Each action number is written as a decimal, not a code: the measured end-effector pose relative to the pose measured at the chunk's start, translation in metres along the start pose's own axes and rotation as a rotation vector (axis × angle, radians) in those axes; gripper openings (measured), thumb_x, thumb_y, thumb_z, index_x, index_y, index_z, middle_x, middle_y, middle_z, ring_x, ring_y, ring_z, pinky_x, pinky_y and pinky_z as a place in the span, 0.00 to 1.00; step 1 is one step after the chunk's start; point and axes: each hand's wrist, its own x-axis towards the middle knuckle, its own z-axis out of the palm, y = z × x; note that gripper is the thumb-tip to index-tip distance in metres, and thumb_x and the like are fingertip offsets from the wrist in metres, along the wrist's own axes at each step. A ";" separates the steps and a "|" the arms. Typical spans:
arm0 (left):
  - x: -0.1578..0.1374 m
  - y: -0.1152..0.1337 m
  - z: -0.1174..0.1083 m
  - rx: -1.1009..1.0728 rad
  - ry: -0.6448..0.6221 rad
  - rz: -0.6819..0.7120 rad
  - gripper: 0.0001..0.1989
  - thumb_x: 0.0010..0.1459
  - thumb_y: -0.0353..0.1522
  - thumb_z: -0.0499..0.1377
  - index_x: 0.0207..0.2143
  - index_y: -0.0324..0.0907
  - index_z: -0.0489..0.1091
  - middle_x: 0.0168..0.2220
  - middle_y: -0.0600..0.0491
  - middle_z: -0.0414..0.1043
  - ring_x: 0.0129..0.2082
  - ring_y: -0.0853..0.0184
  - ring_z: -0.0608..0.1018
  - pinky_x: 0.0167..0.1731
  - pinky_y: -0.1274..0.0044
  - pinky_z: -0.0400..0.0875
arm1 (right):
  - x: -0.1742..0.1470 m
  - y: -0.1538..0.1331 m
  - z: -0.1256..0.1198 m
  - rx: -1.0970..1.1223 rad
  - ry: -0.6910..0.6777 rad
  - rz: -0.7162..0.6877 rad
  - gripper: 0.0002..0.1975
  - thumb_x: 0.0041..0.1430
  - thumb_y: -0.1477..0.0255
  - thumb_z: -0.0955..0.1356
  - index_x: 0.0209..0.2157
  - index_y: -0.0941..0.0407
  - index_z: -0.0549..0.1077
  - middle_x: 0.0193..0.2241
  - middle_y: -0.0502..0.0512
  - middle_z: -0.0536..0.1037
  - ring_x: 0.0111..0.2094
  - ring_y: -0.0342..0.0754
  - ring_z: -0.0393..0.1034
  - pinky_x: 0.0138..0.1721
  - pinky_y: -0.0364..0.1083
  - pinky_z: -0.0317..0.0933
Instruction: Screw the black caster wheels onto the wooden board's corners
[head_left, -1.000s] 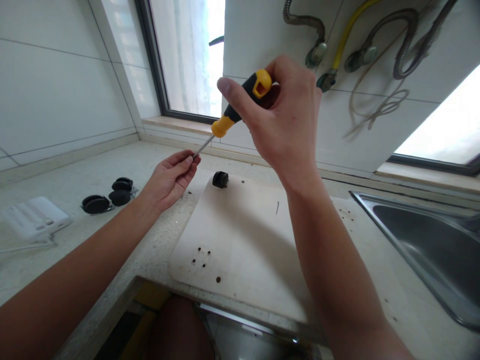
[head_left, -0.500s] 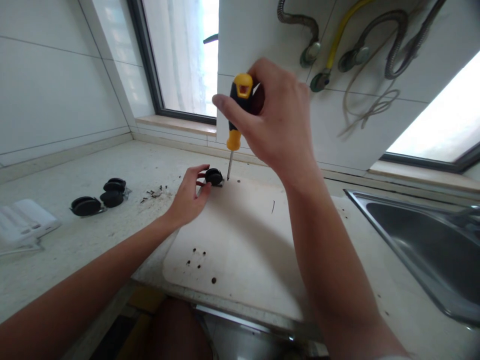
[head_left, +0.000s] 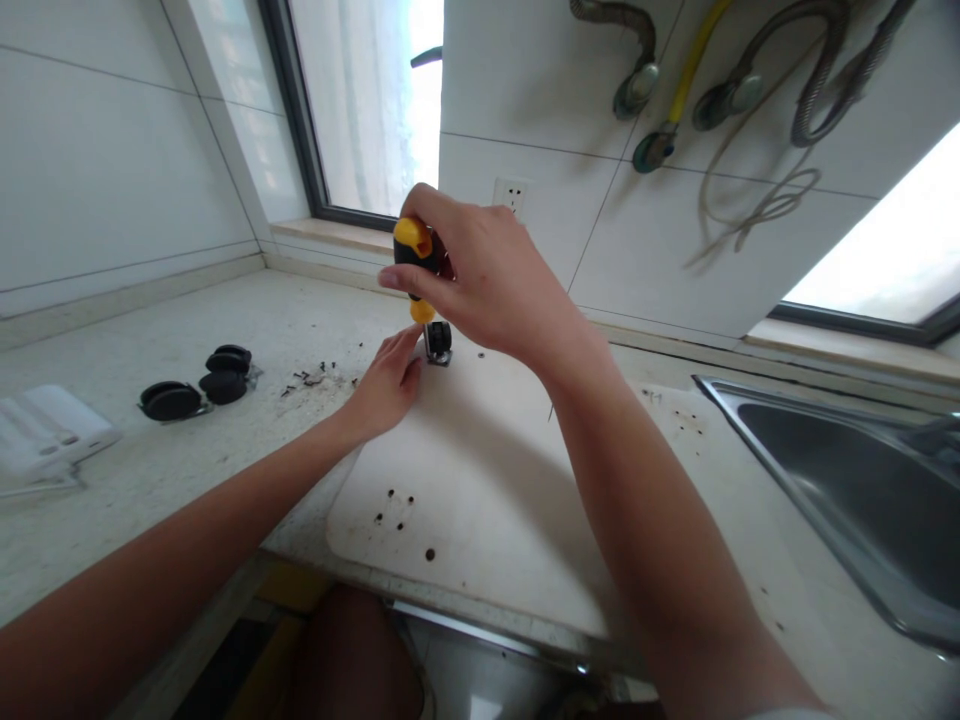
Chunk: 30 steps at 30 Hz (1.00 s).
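My right hand (head_left: 480, 275) is closed around a yellow-and-black screwdriver (head_left: 415, 240), which points down with its shaft by the left side of a black caster (head_left: 439, 338). The screwdriver's tip is hard to make out. The caster stands wheel up, its metal plate on the far left corner of a pale board (head_left: 480, 470). Beside it on the left, my left hand (head_left: 386, 388) keeps its fingertips against the caster's edge, partly hidden near the shaft. Several holes show in the board's near left corner.
More black casters (head_left: 171, 400) lie on the counter (head_left: 247, 460) at left, with loose screws (head_left: 311, 376) and debris nearby. A white plastic item (head_left: 49, 430) sits farther left. The metal sink (head_left: 847, 500) is at right; hoses and a yellow pipe (head_left: 694, 65) come off the wall.
My right hand has moved the screwdriver left and down to the caster. The caster has swivelled, and my left hand's fingers have shifted from around its wheel to its left side.
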 end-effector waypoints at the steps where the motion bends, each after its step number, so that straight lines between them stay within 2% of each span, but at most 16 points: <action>1: 0.000 -0.002 0.001 0.011 -0.009 -0.002 0.25 0.70 0.31 0.56 0.68 0.42 0.69 0.66 0.39 0.76 0.67 0.47 0.75 0.70 0.50 0.70 | 0.001 0.000 0.002 0.000 -0.003 0.002 0.14 0.70 0.59 0.75 0.40 0.47 0.68 0.38 0.51 0.82 0.39 0.53 0.71 0.37 0.51 0.53; 14: -0.003 -0.001 0.001 0.098 -0.033 0.023 0.26 0.73 0.29 0.52 0.71 0.43 0.64 0.64 0.40 0.76 0.65 0.49 0.77 0.65 0.51 0.74 | -0.001 -0.015 -0.003 -0.105 -0.051 0.053 0.10 0.74 0.59 0.72 0.47 0.48 0.71 0.42 0.55 0.82 0.44 0.56 0.73 0.40 0.51 0.58; 19: -0.002 -0.004 0.001 0.124 -0.069 0.005 0.24 0.73 0.31 0.50 0.69 0.41 0.65 0.65 0.38 0.75 0.63 0.48 0.76 0.67 0.51 0.71 | -0.001 -0.018 -0.002 -0.114 -0.076 0.055 0.11 0.74 0.58 0.72 0.47 0.48 0.71 0.43 0.56 0.83 0.44 0.57 0.74 0.40 0.51 0.59; 24: -0.002 -0.004 0.001 0.139 -0.113 0.002 0.24 0.75 0.33 0.48 0.69 0.38 0.64 0.68 0.37 0.73 0.67 0.47 0.74 0.70 0.51 0.68 | 0.000 -0.016 0.002 -0.142 -0.079 0.069 0.11 0.75 0.59 0.72 0.48 0.49 0.72 0.44 0.57 0.82 0.45 0.58 0.75 0.41 0.52 0.59; 30: -0.002 -0.003 0.000 0.138 -0.119 -0.015 0.24 0.75 0.33 0.48 0.69 0.37 0.65 0.66 0.36 0.73 0.66 0.47 0.74 0.70 0.51 0.69 | -0.001 -0.015 0.002 -0.149 -0.066 0.064 0.10 0.75 0.59 0.72 0.48 0.49 0.72 0.43 0.57 0.82 0.44 0.57 0.75 0.41 0.52 0.60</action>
